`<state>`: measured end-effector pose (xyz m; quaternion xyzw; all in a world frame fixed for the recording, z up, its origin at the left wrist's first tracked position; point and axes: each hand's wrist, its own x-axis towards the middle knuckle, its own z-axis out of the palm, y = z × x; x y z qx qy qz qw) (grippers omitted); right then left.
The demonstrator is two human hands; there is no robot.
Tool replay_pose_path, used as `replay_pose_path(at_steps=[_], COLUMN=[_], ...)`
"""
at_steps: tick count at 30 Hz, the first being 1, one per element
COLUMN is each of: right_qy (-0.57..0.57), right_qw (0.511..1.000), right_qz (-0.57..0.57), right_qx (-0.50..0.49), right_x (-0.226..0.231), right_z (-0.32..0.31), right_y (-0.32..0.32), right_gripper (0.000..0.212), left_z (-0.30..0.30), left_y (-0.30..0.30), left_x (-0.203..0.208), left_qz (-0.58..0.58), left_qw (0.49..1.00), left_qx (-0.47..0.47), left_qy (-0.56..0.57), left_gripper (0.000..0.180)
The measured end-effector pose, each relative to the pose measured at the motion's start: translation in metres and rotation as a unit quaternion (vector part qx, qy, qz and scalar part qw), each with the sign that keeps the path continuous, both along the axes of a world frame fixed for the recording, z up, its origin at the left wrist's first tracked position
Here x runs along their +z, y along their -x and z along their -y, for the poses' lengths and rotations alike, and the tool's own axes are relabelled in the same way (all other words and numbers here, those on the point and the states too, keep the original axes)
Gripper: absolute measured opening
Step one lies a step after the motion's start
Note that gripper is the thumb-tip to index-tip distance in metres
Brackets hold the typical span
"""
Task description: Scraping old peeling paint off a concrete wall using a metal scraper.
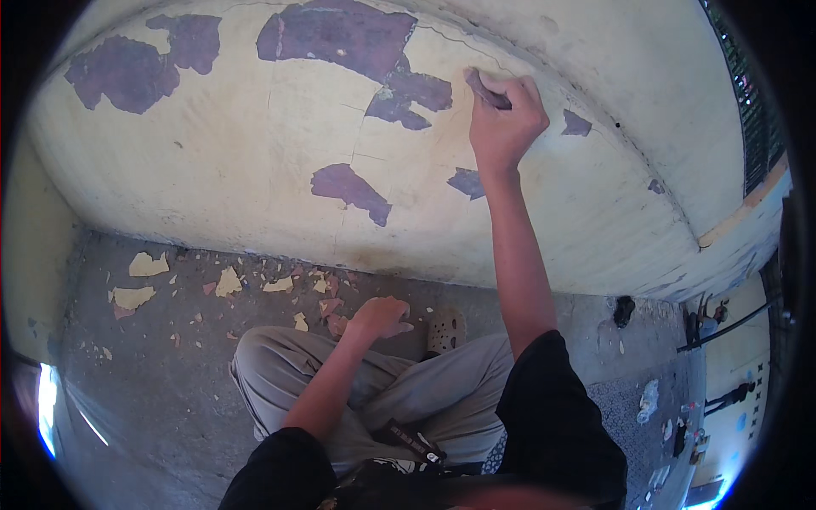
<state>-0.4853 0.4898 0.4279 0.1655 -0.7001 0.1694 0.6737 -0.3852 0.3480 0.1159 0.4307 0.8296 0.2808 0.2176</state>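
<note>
My right hand [508,119] is raised against the cream-painted wall [238,161], its fingers closed round a small flat, dark brownish piece [486,90]. One end of that piece touches the paint; whether it is folded sandpaper or something stiffer I cannot make out. Bare purple patches show where paint is gone, a large one [340,38] to the left of this hand and a small one [576,123] to its right. Low over my crossed legs [399,374], my left hand [380,318] hangs with fingers loosely bent and apart, holding nothing.
Cream paint flakes [228,281] and reddish bits [331,306] litter the grey floor [170,374] along the wall's foot. A perforated clog [446,330] is by my knee. Farther right lie a dark object [624,311] and a clear plastic bag [648,399]. Other people [733,396] appear at the far right.
</note>
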Motion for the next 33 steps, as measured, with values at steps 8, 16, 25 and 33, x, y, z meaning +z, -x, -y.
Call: replay_pose_path(at_steps=[8,16,25,33], right_qy=[0.04,0.033,-0.004,-0.013], right_qw=[0.999,0.999,1.0,0.997], right_qz=[0.018,0.01,0.017,0.056], right_qx=[-0.006,-0.005,0.008,-0.058], right_x=[-0.013,-0.002,0.021,0.014], right_z=[-0.008,0.002,-0.006,-0.035], right_y=[-0.005,-0.003,0.001,-0.019], right_gripper=[0.018,0.018,0.019,0.022], left_z=[-0.004,-0.004,-0.006,-0.004], left_y=[0.005,0.001,0.003,0.0], left_x=[-0.006,-0.009,-0.01,-0.005], left_qz=[-0.02,-0.017,-0.012,-0.016], left_qw=[1.0,0.999,1.0,0.999], left_qx=[-0.015,-0.026,-0.022,0.001], left_qy=[-0.019,-0.012,-0.013,-0.041], left_gripper=[0.044,0.047,0.045,0.036])
